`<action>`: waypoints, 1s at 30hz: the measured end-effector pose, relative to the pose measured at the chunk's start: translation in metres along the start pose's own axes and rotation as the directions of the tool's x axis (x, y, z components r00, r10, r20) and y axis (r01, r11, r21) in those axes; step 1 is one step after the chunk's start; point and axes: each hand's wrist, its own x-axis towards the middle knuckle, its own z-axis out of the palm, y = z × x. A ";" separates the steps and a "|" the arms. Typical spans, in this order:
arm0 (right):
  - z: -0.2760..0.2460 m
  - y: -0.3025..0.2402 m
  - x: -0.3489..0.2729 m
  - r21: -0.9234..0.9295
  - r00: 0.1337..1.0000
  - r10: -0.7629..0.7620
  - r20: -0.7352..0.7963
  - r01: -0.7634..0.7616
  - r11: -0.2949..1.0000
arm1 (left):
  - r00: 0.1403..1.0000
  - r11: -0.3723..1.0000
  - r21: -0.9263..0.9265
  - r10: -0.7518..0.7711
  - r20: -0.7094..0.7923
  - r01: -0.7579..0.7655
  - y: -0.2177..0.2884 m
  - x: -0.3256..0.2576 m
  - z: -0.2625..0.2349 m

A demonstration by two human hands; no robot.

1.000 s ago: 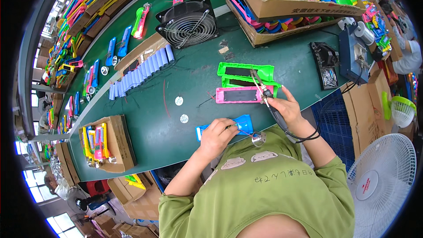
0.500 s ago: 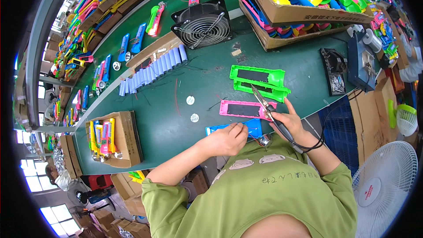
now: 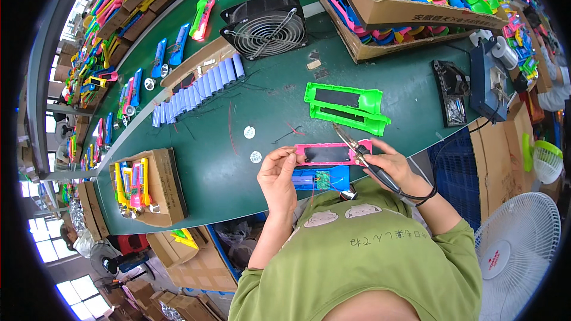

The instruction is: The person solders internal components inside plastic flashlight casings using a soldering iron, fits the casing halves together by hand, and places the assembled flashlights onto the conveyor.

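Note:
My left hand (image 3: pixel 278 173) is closed, fingertips pinching the left end of a pink plastic casing half (image 3: pixel 326 154) with a dark panel in it. In my right hand (image 3: pixel 394 167) is a soldering iron (image 3: pixel 375 169), its tip pointing up and left over the casing's right part; some right fingers lie by the casing's right end. Nearer to me lies a blue casing half (image 3: pixel 340 177) with a battery cell (image 3: pixel 304 179), a small green circuit board (image 3: pixel 323 179) and thin wires. A round silvery lamp part (image 3: pixel 348 194) sits at its right end, partly hidden.
Two green casing halves (image 3: pixel 345 109) lie beyond the pink one. A row of purple battery cells (image 3: pixel 199 90) stands left of a black metal fan (image 3: pixel 266 30). Boxes of casings (image 3: pixel 416 18) fill the far right. A soldering station (image 3: pixel 489 83) and solder spool (image 3: pixel 503 53) are at right.
My left hand has moved from the blue casing up and left to the pink casing's end, uncovering the circuit board. The soldering iron stays in my right hand.

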 end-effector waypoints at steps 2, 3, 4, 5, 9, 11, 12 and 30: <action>-0.005 -0.006 0.008 -0.109 0.999 -0.043 -0.029 0.039 0.993 | 0.981 0.916 0.354 0.191 0.030 -0.189 0.001 0.000 -0.001; -0.005 -0.008 0.011 -0.223 0.994 -0.093 -0.059 0.078 0.972 | 0.982 0.917 0.354 0.188 0.028 -0.186 0.003 0.003 -0.002; -0.002 -0.010 0.012 -0.249 0.987 -0.092 -0.133 0.057 0.967 | 0.917 0.629 0.673 0.333 0.219 -0.389 0.009 0.007 -0.004; -0.002 -0.013 0.014 -0.248 0.987 -0.091 -0.133 0.056 0.967 | 0.816 0.200 0.820 0.369 0.445 -0.537 0.012 0.012 -0.006; 0.014 -0.025 0.018 0.111 0.900 0.311 -0.306 -0.291 0.950 | 0.765 0.070 0.763 0.090 0.637 -0.643 0.024 0.030 -0.011; 0.031 -0.031 0.016 0.730 0.632 0.748 -0.203 -0.411 0.546 | 0.747 0.069 0.746 -0.014 0.664 -0.662 0.026 0.038 -0.009; 0.033 -0.028 0.016 0.731 0.631 0.749 -0.202 -0.411 0.544 | 0.729 0.067 0.738 -0.116 0.675 -0.672 0.026 0.041 -0.008; 0.042 -0.018 0.029 0.713 0.565 0.824 0.038 -0.593 0.374 | 0.751 0.042 0.763 -0.150 0.643 -0.645 0.017 0.047 0.000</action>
